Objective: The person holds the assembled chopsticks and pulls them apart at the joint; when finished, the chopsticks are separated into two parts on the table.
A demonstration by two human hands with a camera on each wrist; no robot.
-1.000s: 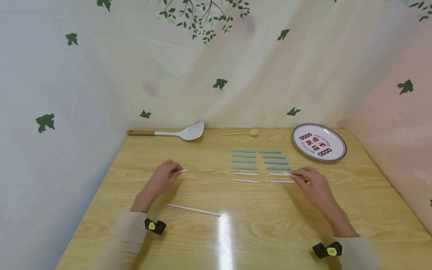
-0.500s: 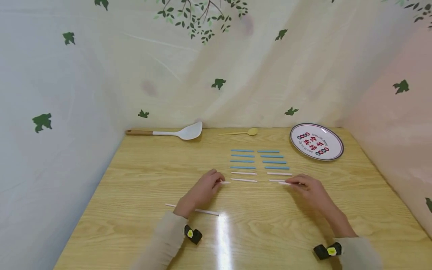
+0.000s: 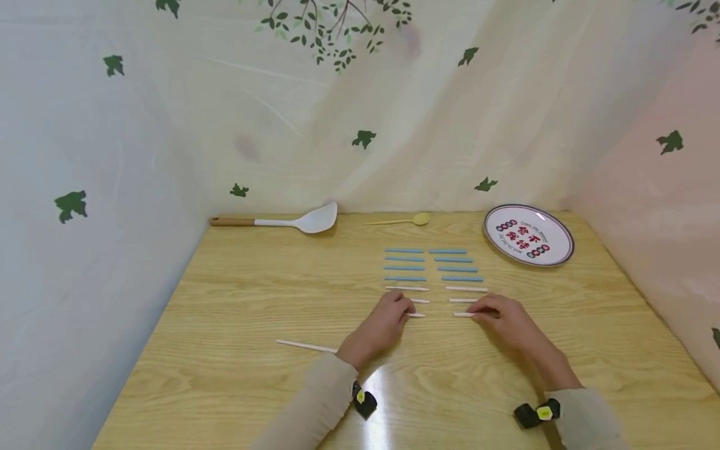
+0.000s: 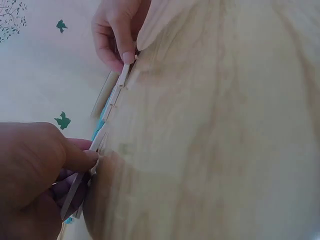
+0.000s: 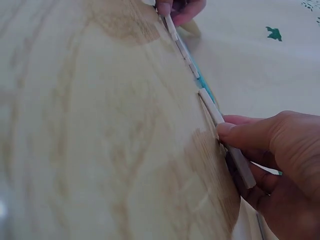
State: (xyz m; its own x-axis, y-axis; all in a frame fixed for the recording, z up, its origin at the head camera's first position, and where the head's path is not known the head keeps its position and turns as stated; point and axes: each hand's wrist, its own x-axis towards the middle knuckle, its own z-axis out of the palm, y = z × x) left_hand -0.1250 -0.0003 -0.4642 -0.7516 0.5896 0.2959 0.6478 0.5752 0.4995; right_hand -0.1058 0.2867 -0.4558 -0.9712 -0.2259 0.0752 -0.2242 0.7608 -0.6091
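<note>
My left hand (image 3: 382, 326) pinches a thin white stick (image 4: 74, 194) between thumb and fingers, low over the wooden table. Past its fingertips the stick's end points right in the head view. Opposite it, my right hand (image 3: 510, 324) pinches another white stick (image 5: 239, 162), whose free end points left. The two held sticks lie nearly in line, with a gap between them. Just beyond are two columns of sticks, with white ones (image 3: 467, 289) nearest the hands and several blue ones (image 3: 405, 268) farther back. My left fingers partly cover one white stick of the left column.
A longer white stick (image 3: 304, 344) lies at the front left, partly behind my left sleeve. Along the back edge are a white spatula (image 3: 317, 219) with a wooden handle, a yellow spoon (image 3: 420, 219) and an oval plate (image 3: 529, 215) with red lettering. Patterned cloth (image 3: 270, 125) hangs behind.
My left hand has come across from the left with its white stick to the front of the left column. My right hand has moved slightly nearer and left, bringing its stick to the right column's front.
</note>
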